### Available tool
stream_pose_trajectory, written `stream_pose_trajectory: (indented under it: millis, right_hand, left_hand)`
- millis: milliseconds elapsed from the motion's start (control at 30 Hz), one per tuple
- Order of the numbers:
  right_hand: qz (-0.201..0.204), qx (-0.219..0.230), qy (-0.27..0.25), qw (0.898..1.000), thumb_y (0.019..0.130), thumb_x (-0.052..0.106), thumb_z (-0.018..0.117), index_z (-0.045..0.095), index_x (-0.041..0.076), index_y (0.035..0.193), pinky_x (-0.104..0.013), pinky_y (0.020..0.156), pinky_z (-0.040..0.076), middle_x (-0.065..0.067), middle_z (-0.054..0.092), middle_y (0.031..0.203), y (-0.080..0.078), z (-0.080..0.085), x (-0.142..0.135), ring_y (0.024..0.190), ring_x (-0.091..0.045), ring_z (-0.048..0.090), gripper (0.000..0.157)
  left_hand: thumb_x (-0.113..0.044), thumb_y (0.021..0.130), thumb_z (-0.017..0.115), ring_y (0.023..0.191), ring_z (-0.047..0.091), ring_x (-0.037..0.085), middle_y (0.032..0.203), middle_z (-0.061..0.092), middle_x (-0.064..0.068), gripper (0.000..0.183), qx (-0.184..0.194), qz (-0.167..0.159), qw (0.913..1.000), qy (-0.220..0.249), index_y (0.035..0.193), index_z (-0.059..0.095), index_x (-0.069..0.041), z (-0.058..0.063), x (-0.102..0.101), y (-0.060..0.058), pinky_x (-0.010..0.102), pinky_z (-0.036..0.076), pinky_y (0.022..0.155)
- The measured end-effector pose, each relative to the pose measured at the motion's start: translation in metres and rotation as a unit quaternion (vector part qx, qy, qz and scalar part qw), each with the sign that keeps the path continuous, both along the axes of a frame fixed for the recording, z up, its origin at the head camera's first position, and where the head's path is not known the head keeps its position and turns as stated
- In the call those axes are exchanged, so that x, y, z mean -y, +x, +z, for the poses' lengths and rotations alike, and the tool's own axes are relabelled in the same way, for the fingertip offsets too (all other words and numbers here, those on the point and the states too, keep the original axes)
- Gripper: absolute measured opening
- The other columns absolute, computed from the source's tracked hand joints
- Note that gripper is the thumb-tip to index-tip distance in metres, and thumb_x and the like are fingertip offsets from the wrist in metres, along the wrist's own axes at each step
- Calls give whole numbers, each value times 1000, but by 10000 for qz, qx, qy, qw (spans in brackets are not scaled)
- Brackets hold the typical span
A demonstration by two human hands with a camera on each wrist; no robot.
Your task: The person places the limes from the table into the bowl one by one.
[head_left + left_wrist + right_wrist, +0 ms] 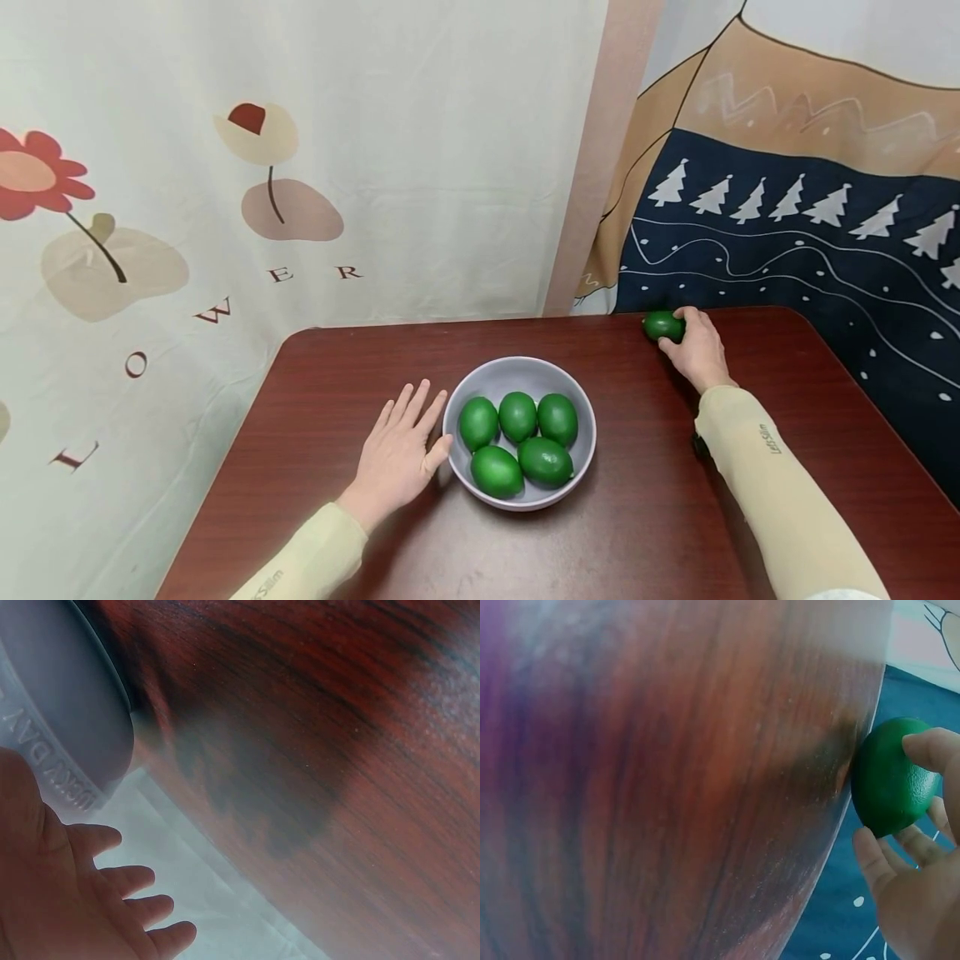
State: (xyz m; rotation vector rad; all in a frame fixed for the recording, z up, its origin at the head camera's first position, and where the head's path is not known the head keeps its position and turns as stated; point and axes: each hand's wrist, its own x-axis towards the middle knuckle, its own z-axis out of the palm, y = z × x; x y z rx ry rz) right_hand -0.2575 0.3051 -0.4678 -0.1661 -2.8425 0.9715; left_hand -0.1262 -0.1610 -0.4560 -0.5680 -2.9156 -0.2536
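A grey bowl (519, 503) stands on the table and holds several green limes (545, 462). To its left, my left hand (397, 460) has its fingers spread, the thumb close to the rim; whether it touches cannot be told. The left wrist view shows raised lettering on the bowl's outer wall (82, 712) near that hand (67, 892). At the far right of the table, my right hand (699, 348) grips a single lime (662, 326) between thumb and fingers. In the right wrist view the lime (889, 780) sits at the table's edge, the fingers curled about it.
The dark red wooden table (622, 542) ends at a far edge close behind the right hand. Behind it hang a pale curtain (450, 167) with flower prints and a dark blue cloth (750, 242) with white trees.
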Motion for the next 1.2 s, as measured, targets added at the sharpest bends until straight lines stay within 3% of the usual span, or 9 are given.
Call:
stream_pose_trajectory:
  millis: [200, 467, 833, 1200]
  right_hand:
    - [-48, -96, 45, 9999, 97, 11, 68, 43, -4, 136, -66, 103, 41, -33, 46, 135, 1, -2, 1, 117, -50, 47, 49]
    - [-11, -30, 134, 9999, 97, 19, 70, 45, -5, 146, -66, 102, 44, -32, 39, 137, 2, -7, 5, 114, -50, 49, 60]
    - [75, -291, 45, 9995, 96, 19, 71, 50, -4, 143, -67, 102, 45, -31, 41, 134, 4, -7, 9, 114, -49, 49, 56]
    - [137, -597, -49, 9981, 95, 18, 72, 52, -4, 141, -65, 102, 46, -30, 43, 133, 13, -1, 18, 114, -49, 50, 55]
  left_hand:
    - [-48, 103, 49, 153, 31, 40, 163, 39, 17, 64, -15, -4, 10000, 9, 156, 48, -11, 0, 0, 0, 58, 30, 121]
    - [-49, 104, 48, 154, 29, 39, 164, 37, 17, 65, 65, 21, 10000, -41, 157, 46, -13, -3, 2, 0, 57, 28, 122]
    - [-47, 103, 50, 152, 33, 41, 162, 40, 18, 64, -88, 20, 10000, -17, 155, 48, -11, -2, 1, 0, 58, 30, 121]
    - [-47, 103, 49, 154, 30, 39, 163, 39, 17, 64, 20, 43, 10000, -27, 156, 47, -11, 1, 0, 0, 57, 29, 122]
